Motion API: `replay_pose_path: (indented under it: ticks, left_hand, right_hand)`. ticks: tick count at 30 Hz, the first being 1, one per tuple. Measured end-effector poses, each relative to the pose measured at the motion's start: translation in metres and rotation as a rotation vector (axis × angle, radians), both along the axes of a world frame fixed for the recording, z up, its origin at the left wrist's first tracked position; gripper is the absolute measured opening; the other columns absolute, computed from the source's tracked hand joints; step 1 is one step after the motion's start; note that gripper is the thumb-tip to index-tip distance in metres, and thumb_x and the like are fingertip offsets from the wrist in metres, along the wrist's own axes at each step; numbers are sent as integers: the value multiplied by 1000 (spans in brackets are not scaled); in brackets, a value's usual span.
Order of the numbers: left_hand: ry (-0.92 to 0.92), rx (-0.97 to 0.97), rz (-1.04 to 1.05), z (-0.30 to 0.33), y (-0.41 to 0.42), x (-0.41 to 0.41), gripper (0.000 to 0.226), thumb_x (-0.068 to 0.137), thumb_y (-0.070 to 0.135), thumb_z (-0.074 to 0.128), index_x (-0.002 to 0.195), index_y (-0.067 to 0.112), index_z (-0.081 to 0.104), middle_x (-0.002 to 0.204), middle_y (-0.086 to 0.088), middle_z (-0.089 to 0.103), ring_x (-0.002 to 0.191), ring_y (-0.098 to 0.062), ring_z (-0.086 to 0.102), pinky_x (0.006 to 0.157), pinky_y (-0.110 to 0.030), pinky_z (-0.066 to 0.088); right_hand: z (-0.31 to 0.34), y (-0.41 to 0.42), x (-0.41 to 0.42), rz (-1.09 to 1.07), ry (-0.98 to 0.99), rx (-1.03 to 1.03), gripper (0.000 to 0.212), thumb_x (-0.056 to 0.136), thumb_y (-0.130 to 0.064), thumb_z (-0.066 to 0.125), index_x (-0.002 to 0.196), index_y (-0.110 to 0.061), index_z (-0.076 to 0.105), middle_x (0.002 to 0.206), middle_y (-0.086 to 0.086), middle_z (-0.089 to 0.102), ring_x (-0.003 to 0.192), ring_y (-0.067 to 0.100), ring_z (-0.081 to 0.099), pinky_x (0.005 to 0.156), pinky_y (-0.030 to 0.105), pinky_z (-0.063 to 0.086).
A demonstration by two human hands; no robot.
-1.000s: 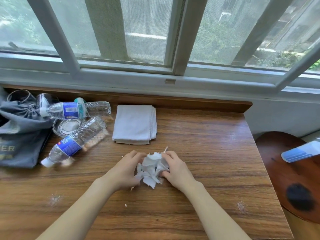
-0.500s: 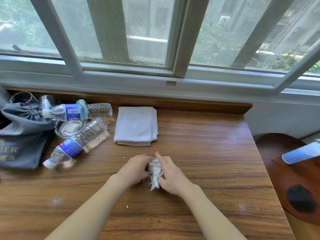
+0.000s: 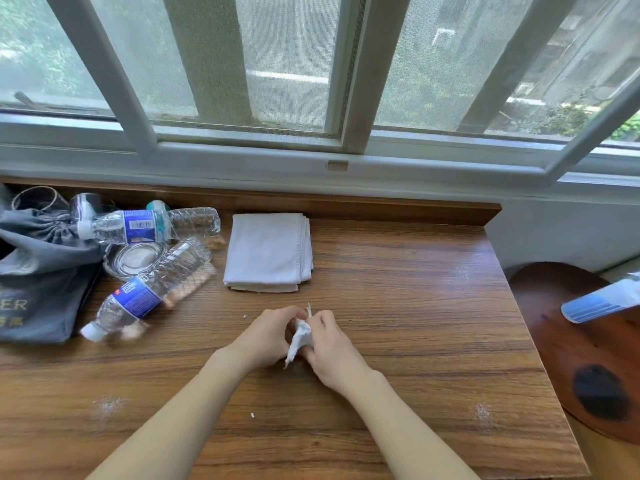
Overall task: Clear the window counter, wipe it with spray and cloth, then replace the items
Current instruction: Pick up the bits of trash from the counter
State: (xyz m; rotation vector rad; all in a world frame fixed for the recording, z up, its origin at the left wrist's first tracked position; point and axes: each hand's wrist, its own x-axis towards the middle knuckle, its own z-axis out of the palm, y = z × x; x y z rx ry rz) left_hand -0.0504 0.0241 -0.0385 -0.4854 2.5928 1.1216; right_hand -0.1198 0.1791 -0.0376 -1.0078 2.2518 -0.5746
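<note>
You are bunching the torn tissue (image 3: 300, 336) between both curled hands, left hand (image 3: 268, 336) and right hand (image 3: 330, 341), while bottles (image 3: 149, 292) and folded cloth (image 3: 268, 251) are awaiting clearing, wiping unstarted.

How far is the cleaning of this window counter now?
Early. Both hands are bunching the white torn tissue paper together. Two clear plastic water bottles, a glass ashtray and the grey drawstring bag still lie on the wooden counter; the folded white cloth lies unused, so wiping remains.
</note>
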Motion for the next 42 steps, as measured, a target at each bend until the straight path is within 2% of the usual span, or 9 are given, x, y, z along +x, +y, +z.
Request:
replay_pose_path:
  ticks: [5, 8, 12, 16, 19, 25, 33, 38, 42]
  left_hand:
    - [-12, 68, 10, 7, -4, 3, 56, 70, 29, 72, 122, 38, 54, 104, 14, 66, 85, -1, 60, 68, -13, 44]
    - [27, 189, 83, 16, -1, 9, 42, 64, 29, 66, 106, 33, 62, 90, 12, 70, 77, 2, 64, 65, -15, 47]
    - [45, -37, 45, 9, 1, 10, 14, 75, 26, 74, 83, 34, 66, 80, 16, 67, 80, -3, 62, 75, -25, 50]
    - [88, -155, -12, 0, 4, 3, 5, 79, 22, 71, 83, 21, 70, 80, 14, 62, 80, -11, 59, 75, -29, 47]
    - [97, -135, -25, -4, 5, 1, 7, 77, 22, 70, 83, 21, 71, 78, 16, 60, 79, -10, 59, 74, -30, 47]
    - [159, 68, 148, 4, -4, 11, 20, 70, 15, 72, 82, 30, 68, 76, 14, 69, 74, -3, 62, 68, -19, 50]
    - [174, -1, 123, 15, -15, 18, 43, 72, 29, 76, 108, 41, 56, 107, 22, 57, 100, 0, 55, 81, -24, 51]
    - [199, -44, 84, 34, -9, 12, 50, 77, 31, 75, 123, 33, 57, 118, 22, 53, 112, 4, 47, 91, -14, 36]
    - [201, -67, 54, 45, -7, 14, 50, 78, 30, 74, 124, 33, 55, 120, 21, 51, 116, 1, 45, 102, -22, 38]
  right_hand:
    - [-4, -4, 1, -21, 80, 24, 21, 100, -17, 44, 120, -10, 48, 118, 6, 38, 91, 28, 52, 81, 44, 48]
    - [-5, -5, 1, -37, 96, 32, 17, 101, -17, 43, 116, -10, 49, 115, 6, 38, 85, 26, 48, 77, 41, 45]
    - [-1, -5, 0, -28, 38, 45, 26, 96, -13, 52, 122, -8, 49, 122, 4, 35, 85, 21, 43, 74, 30, 34]
    - [2, -2, 0, -16, -101, 1, 41, 88, -22, 60, 126, -15, 48, 120, -1, 32, 103, 21, 50, 92, 29, 41]
    - [0, -4, 0, -14, -61, 23, 47, 89, -29, 68, 128, -16, 48, 121, -1, 32, 108, 23, 51, 96, 35, 44]
    - [-5, -4, -6, -46, 48, 51, 31, 96, -5, 50, 127, -9, 49, 129, 5, 37, 102, 32, 56, 84, 34, 43]
    - [0, 6, -15, -214, -79, -36, 28, 95, -3, 50, 118, -17, 55, 111, -6, 47, 103, 16, 48, 83, 25, 35]
    - [22, 14, -21, -302, -196, -154, 12, 102, -15, 50, 98, -26, 50, 106, -1, 56, 90, 9, 57, 70, 24, 40]
    - [36, 24, -19, -315, -158, -156, 21, 105, -19, 39, 90, -32, 47, 105, -2, 51, 93, 5, 60, 83, 33, 48]
